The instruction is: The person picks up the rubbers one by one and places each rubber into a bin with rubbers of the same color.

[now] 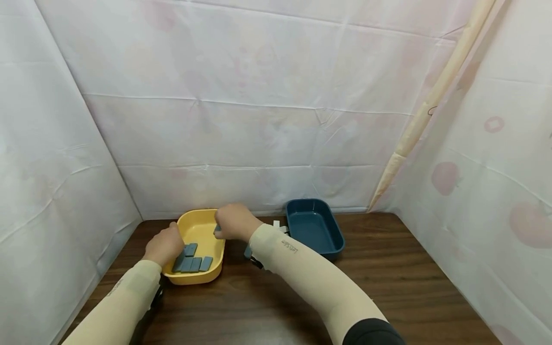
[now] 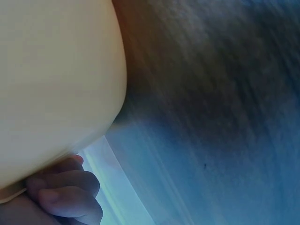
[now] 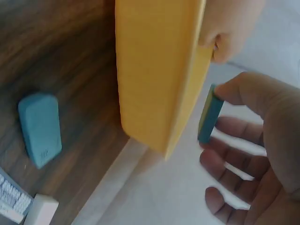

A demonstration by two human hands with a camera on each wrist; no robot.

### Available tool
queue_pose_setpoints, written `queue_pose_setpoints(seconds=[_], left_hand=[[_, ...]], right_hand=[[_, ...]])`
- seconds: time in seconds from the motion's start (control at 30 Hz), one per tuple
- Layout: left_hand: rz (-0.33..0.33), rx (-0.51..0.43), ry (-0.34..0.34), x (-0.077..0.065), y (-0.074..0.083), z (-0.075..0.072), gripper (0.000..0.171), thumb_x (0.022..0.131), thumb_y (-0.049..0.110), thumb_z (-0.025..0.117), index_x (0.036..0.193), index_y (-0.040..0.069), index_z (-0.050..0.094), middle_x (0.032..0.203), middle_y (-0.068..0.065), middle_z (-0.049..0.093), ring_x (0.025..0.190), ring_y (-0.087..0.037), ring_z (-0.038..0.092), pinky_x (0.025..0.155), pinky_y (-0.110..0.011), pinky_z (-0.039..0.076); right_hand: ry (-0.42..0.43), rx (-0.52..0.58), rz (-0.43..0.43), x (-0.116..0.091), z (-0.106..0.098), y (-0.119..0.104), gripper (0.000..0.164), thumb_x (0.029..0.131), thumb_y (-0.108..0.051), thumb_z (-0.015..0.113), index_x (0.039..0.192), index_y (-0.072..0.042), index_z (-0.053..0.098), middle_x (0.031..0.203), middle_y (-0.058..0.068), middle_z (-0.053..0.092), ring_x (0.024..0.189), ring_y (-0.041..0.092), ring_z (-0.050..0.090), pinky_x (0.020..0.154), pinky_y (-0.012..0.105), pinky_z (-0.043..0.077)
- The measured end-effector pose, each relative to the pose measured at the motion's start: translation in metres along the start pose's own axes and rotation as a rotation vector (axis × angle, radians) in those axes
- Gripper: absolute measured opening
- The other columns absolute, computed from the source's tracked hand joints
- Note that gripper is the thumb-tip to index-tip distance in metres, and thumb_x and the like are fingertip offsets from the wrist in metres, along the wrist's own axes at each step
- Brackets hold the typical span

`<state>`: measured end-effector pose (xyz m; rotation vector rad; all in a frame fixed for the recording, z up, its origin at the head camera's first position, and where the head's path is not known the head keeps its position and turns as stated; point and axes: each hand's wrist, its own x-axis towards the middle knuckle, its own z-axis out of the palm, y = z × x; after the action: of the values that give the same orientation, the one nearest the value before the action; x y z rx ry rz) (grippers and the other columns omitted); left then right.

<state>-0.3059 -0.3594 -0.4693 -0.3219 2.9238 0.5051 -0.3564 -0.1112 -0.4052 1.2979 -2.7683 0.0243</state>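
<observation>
My left hand (image 1: 165, 244) grips the left rim of a yellow tray (image 1: 196, 278), its fingers curled against the wall in the left wrist view. Several flat blue-grey tiles (image 1: 206, 263) lie together at the tray's near end. Over the tray's right rim, my right hand (image 1: 237, 221) pinches one more tile (image 3: 211, 112) between thumb and fingers. That tile is a thin rectangle, teal with a yellowish face, held on edge just beyond the tray wall in the right wrist view.
A dark blue tray (image 1: 312, 225) stands right of my right forearm. Between the trays, on the wooden table (image 1: 414, 287), lie a teal block (image 3: 41, 129), a white block (image 3: 41, 210) and a grey printed piece (image 3: 13, 197). Cloth curtains (image 1: 258, 134) border the table.
</observation>
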Motion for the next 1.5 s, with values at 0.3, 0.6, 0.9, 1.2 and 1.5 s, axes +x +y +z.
queue_pose_setpoints(seconds=[0.3, 0.6, 0.9, 1.2, 1.5], left_hand=[[0.008, -0.02, -0.023, 0.003, 0.001, 0.001, 0.051, 0.113, 0.014, 0.047, 0.15, -0.02, 0.038, 0.1, -0.023, 0.068, 0.083, -0.034, 0.065, 0.07, -0.047, 0.055], [0.012, -0.032, -0.011, 0.002, 0.005, 0.002, 0.041, 0.115, 0.014, 0.044, 0.144, -0.015, 0.043, 0.098, -0.021, 0.067, 0.083, -0.034, 0.065, 0.07, -0.048, 0.054], [0.021, -0.037, -0.003, 0.003, 0.001, 0.003, 0.034, 0.115, 0.014, 0.041, 0.136, -0.013, 0.046, 0.094, -0.02, 0.066, 0.081, -0.034, 0.064, 0.068, -0.047, 0.054], [0.016, -0.023, 0.0, 0.004, 0.001, 0.004, 0.036, 0.115, 0.014, 0.041, 0.138, -0.014, 0.045, 0.094, -0.019, 0.067, 0.08, -0.033, 0.065, 0.067, -0.046, 0.054], [0.015, 0.006, -0.005, 0.005, 0.0, 0.008, 0.058, 0.111, 0.013, 0.054, 0.154, -0.022, 0.035, 0.116, -0.032, 0.07, 0.092, -0.038, 0.069, 0.077, -0.056, 0.06]], right_hand=[[-0.077, -0.08, -0.119, 0.021, 0.029, -0.037, 0.031, 0.109, -0.039, 0.075, 0.085, -0.025, 0.063, 0.076, -0.011, 0.059, 0.068, 0.007, 0.051, 0.067, 0.023, 0.043], [-0.166, 0.016, 0.0, 0.03, 0.05, -0.051, 0.025, 0.109, -0.031, 0.076, 0.087, -0.024, 0.065, 0.072, -0.01, 0.058, 0.065, 0.008, 0.054, 0.064, 0.023, 0.045], [-0.185, 0.071, 0.016, 0.035, 0.06, -0.055, 0.036, 0.11, -0.025, 0.071, 0.077, -0.023, 0.058, 0.065, -0.009, 0.048, 0.058, 0.009, 0.049, 0.06, 0.024, 0.042], [-0.156, 0.085, -0.038, 0.023, 0.047, -0.046, 0.03, 0.11, -0.027, 0.072, 0.081, -0.024, 0.065, 0.071, -0.01, 0.053, 0.061, 0.007, 0.045, 0.061, 0.024, 0.041], [-0.103, 0.066, -0.002, -0.01, 0.0, -0.004, 0.019, 0.111, -0.033, 0.072, 0.123, -0.023, 0.084, 0.121, -0.009, 0.081, 0.102, 0.01, 0.075, 0.089, 0.032, 0.062]])
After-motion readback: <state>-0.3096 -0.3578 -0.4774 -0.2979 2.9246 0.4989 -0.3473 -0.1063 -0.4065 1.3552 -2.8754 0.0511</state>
